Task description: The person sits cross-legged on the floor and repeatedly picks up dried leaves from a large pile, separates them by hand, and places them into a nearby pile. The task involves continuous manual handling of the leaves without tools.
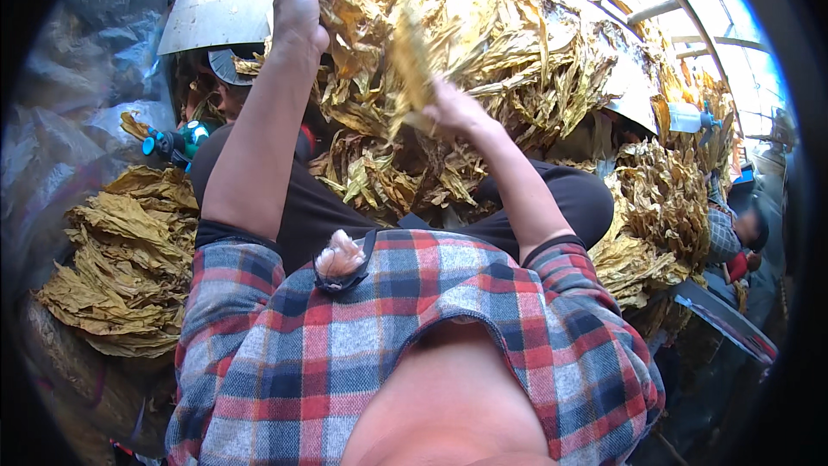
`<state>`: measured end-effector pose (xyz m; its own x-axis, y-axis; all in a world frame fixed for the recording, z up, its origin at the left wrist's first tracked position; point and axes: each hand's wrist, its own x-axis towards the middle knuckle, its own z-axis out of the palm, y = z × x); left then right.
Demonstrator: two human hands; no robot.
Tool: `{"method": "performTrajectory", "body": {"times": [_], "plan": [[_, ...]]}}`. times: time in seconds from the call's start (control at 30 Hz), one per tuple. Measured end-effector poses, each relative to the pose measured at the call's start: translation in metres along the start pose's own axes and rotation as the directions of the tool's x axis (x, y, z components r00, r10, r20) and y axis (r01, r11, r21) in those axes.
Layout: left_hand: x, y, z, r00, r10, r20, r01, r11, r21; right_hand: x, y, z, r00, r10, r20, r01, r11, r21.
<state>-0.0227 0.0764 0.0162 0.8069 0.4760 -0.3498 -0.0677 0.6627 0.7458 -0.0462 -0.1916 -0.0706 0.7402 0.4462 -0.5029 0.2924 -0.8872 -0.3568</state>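
Observation:
My left hand (301, 19) grips a bunch of dried tobacco leaves (336, 19) at the top left, partly cut off by the picture's edge. In my right hand (456, 107) is a single long dried leaf (411, 55), blurred and roughly upright. Both hands are over a large heap of loose yellow-brown tobacco leaves (511, 45), which lies on a pale board (217, 16). More crumpled leaves (394, 175) fill the space between my crossed legs, below the heap's edge.
Flattened leaf stacks stand at my left (129, 259) and right (666, 207). A green spray bottle (193, 136) is by my left knee; a clear spray bottle (686, 118) is at the right. Plastic sheeting (97, 45) hangs left. Another person (731, 230) is at the far right.

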Motion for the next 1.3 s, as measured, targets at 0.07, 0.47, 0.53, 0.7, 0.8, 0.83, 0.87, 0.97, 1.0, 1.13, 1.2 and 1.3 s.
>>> {"method": "performTrajectory", "body": {"times": [0.07,0.47,0.53,0.7,0.8,0.83,0.87,0.97,1.0,1.13,1.2,1.3], "plan": [[0.000,0.002,-0.010,0.999,-0.030,-0.040,0.030,0.999,0.014,0.004,-0.033,-0.012,0.974,-0.066,0.216,0.066,0.998,0.007],[-0.023,-0.056,-0.018,0.821,-0.566,0.076,0.549,0.818,0.171,0.096,0.057,0.005,0.769,0.542,-0.340,-0.461,0.838,0.293],[-0.013,-0.096,-0.050,0.751,-0.660,-0.010,0.645,0.729,0.230,0.094,0.057,-0.001,0.802,0.513,-0.306,-0.427,0.850,0.308],[-0.006,-0.118,-0.072,0.766,-0.641,-0.058,0.636,0.741,0.214,0.088,0.065,-0.018,0.713,0.486,-0.505,-0.265,0.854,0.448],[-0.012,-0.105,-0.063,0.800,-0.587,-0.123,0.577,0.697,0.426,0.066,0.069,-0.037,0.651,0.524,-0.549,-0.273,0.836,0.475],[-0.013,-0.108,-0.063,0.860,-0.502,-0.096,0.491,0.762,0.422,0.059,0.070,-0.039,0.599,0.520,-0.609,-0.242,0.843,0.481],[-0.017,-0.111,-0.062,0.910,-0.410,-0.069,0.400,0.818,0.415,0.051,0.070,-0.042,0.555,0.501,-0.664,-0.203,0.855,0.477],[-0.009,-0.123,-0.069,0.914,-0.405,0.001,0.384,0.868,0.314,0.023,0.048,-0.060,0.469,0.262,-0.843,-0.113,0.965,0.237],[-0.007,-0.125,-0.071,0.885,-0.466,0.004,0.447,0.851,0.274,0.016,0.035,-0.065,0.604,0.223,-0.765,-0.143,0.975,0.171],[-0.009,-0.125,-0.066,0.790,-0.610,-0.068,0.607,0.760,0.232,0.028,0.024,-0.027,0.979,-0.007,-0.203,-0.010,0.996,-0.084],[-0.016,-0.116,-0.062,0.765,-0.641,-0.055,0.638,0.743,0.203,0.033,0.028,-0.010,0.986,0.080,-0.146,-0.038,0.962,0.271],[-0.009,-0.119,-0.080,0.762,-0.648,-0.028,0.630,0.729,0.268,0.041,0.030,0.012,0.914,0.116,-0.389,0.093,0.873,0.479]]}}
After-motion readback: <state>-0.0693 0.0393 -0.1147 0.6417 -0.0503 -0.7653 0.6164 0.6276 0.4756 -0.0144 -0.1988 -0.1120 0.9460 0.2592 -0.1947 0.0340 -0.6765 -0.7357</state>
